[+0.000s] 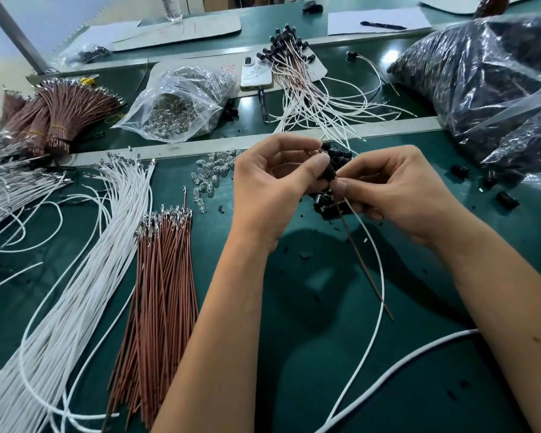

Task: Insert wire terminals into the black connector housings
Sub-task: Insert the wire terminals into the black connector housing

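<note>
Black connector housing (328,172) pinched by left hand (269,189), right hand (397,189) pinching wires, terminals hidden

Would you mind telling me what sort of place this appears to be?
Probably a wire-harness assembly bench in a factory: bundles of white wires and brown wires with terminals, a bag of black housings, and finished assemblies piled behind.

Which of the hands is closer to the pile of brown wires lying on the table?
The left. The left hand is just up and to the right of the pile of brown wires. The right hand is farther right, beyond the left one.
</note>
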